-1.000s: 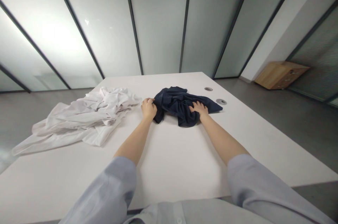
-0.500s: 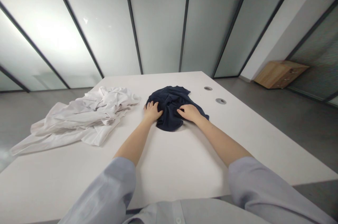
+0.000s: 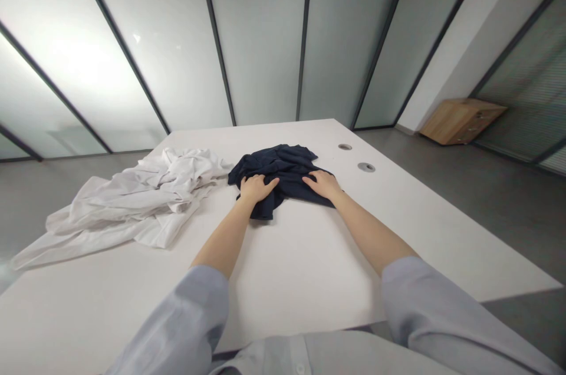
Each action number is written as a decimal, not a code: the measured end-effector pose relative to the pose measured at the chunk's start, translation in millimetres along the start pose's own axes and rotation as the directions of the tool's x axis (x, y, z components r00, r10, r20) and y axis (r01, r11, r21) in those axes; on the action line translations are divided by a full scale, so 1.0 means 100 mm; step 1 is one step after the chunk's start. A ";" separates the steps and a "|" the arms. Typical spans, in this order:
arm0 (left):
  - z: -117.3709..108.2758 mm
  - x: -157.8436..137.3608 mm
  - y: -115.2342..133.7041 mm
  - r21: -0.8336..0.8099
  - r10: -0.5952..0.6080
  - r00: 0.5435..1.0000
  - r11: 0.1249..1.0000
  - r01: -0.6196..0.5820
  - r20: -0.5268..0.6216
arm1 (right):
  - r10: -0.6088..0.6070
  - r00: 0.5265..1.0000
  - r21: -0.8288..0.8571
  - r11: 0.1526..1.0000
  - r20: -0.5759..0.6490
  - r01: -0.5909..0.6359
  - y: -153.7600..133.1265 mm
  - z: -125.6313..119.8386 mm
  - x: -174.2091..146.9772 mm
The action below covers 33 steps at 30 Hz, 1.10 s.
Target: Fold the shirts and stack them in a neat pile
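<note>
A crumpled navy-blue garment (image 3: 283, 160) lies on the white table (image 3: 305, 280), its dark folds bunched; I cannot tell what kind of clothing it is. On its near left part rests my left hand (image 3: 255, 188), palm down, fingers spread and thumb stretched toward the middle. My right hand (image 3: 325, 184) lies on the near right part, its thumb apart from the fingers and pointing inward. Neither hand visibly grips the cloth, though the fingertips are partly hidden against it. Below my left hand a dark flap of the garment hangs toward me across the tabletop.
A heap of white clothing (image 3: 132, 198) spreads over the left of the table, close to the navy garment. Two round grommets (image 3: 366, 167) are set into the tabletop at the right. A wooden cabinet (image 3: 457, 121) stands on the floor beyond, and frosted glass panels (image 3: 256, 39) line the back.
The navy garment's near edge has been straightened and its left side reaches further left. My right hand has gone from a curled grasp to lying flatter. The view has shifted slightly.
</note>
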<state>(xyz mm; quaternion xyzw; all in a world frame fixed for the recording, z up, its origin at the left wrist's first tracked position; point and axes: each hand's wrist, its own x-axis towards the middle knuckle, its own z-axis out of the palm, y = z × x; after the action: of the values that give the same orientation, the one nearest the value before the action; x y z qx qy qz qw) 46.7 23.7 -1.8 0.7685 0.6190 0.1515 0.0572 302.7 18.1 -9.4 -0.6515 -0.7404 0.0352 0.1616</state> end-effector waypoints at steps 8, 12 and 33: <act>-0.02 0.01 -0.26 0.072 -0.157 0.974 0.983 0.170 -0.164 | 0.226 0.950 -0.054 0.969 -0.216 -0.242 0.12 -0.09 -0.02; -0.04 0.03 -0.32 0.096 -0.171 0.976 0.978 0.185 -0.136 | 0.181 0.982 0.012 0.983 -0.059 -0.181 0.13 -0.09 -0.02; 0.13 0.14 -0.33 0.026 -0.038 0.999 0.999 0.039 -0.023 | 0.147 0.982 0.019 0.989 -0.118 -0.146 0.29 0.11 0.04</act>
<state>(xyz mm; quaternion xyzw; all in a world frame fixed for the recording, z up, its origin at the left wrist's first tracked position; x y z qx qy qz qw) 23.0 46.5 -21.0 0.7553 0.6364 0.1509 0.0428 326.4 28.0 -26.5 -0.7044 -0.6791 0.0119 0.2060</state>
